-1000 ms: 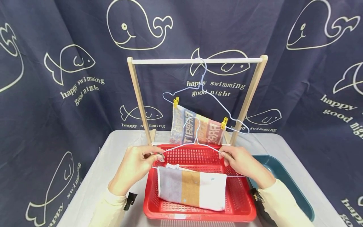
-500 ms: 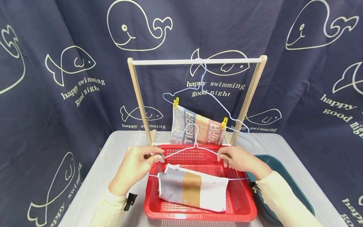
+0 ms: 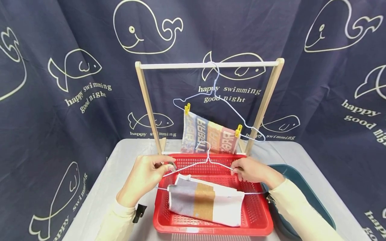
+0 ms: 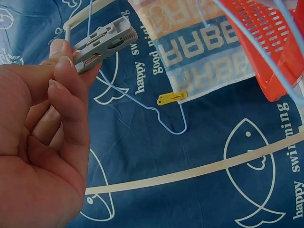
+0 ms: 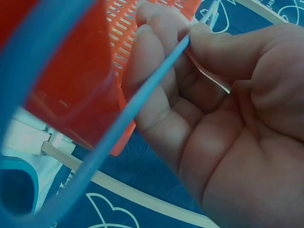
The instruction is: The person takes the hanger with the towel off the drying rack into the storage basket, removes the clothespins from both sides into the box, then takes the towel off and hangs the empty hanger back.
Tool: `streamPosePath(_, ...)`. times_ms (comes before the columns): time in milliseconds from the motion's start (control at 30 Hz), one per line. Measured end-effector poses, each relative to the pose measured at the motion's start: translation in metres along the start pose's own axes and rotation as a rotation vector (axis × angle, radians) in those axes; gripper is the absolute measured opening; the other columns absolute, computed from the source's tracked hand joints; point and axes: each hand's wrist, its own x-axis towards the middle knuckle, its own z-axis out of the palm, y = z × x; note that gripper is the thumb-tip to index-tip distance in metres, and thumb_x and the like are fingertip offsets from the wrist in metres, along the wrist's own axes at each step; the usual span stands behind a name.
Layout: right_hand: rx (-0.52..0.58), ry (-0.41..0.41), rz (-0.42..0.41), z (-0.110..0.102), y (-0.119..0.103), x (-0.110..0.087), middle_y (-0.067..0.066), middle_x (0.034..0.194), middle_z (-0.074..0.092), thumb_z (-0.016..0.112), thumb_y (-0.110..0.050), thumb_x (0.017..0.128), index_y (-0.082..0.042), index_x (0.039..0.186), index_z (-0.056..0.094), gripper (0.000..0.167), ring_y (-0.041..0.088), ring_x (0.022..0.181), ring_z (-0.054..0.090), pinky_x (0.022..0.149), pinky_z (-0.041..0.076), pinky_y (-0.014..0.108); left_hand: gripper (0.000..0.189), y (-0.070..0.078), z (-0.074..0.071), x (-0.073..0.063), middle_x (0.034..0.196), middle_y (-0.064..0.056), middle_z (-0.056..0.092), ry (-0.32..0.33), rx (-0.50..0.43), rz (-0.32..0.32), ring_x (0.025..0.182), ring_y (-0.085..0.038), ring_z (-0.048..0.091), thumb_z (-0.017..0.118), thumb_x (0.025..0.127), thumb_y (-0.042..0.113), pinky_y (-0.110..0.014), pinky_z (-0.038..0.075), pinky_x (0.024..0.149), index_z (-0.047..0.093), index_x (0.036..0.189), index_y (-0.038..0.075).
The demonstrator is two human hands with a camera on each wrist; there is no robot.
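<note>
My left hand (image 3: 147, 175) pinches a grey clothespin (image 4: 105, 43) between thumb and index finger, above the basket's left rim. My right hand (image 3: 251, 170) pinches the right shoulder of a pale blue wire hanger (image 3: 219, 164). The hanger's left shoulder runs close to my left fingertips; whether they touch it I cannot tell. Over its bottom bar lies a folded towel (image 3: 205, 204) with grey, tan and white bands, in the red basket (image 3: 211, 230). The hanger's hook tilts toward the back.
Behind the basket stands a wooden rack (image 3: 209, 65). From its rail a second wire hanger (image 3: 230, 105) hangs, slanted, with a striped towel (image 3: 208, 135) held by two yellow clothespins (image 3: 238, 130). A dark teal basin (image 3: 313, 197) stands at the right.
The hanger has come down and its hook has dropped toward the basket. Its bottom bar has shifted toward me, and more of the towel's rear layer shows. My right hand has lowered slightly.
</note>
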Motion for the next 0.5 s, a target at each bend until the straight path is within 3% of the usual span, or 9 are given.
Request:
streamPosePath(267, -0.005, -0.056, 0.036, 0.0002, -0.0037, -0.0008, -0.003, 0.063, 0.06, 0.064, -0.002, 0.098, -0.015, 0.087, 0.069, 0.018, 0.006, 0.055, 0.055, 0.056, 0.049, 0.024, 0.025, 0.0008, 0.0024, 0.0007, 0.076, 0.014, 0.069, -0.007, 0.0, 0.014, 0.047, -0.005, 0.048, 0.086, 0.083, 0.008, -0.026, 0.042, 0.043, 0.083, 0.101, 0.026)
streamPosePath(500, -0.019, -0.051, 0.075, 0.0021, -0.005, -0.0018, -0.003, 0.065, 0.061, 0.066, -0.004, 0.098, -0.013, 0.092, 0.071, 0.012, 0.007, 0.057, 0.057, 0.062, 0.051, 0.026, 0.026, 0.0011, 0.0036, 0.0008, 0.078, 0.013, 0.07, -0.006, 0.003, 0.017, 0.048, -0.006, 0.049, 0.087, 0.083, 0.008, -0.026, 0.042, 0.043, 0.083, 0.101, 0.026)
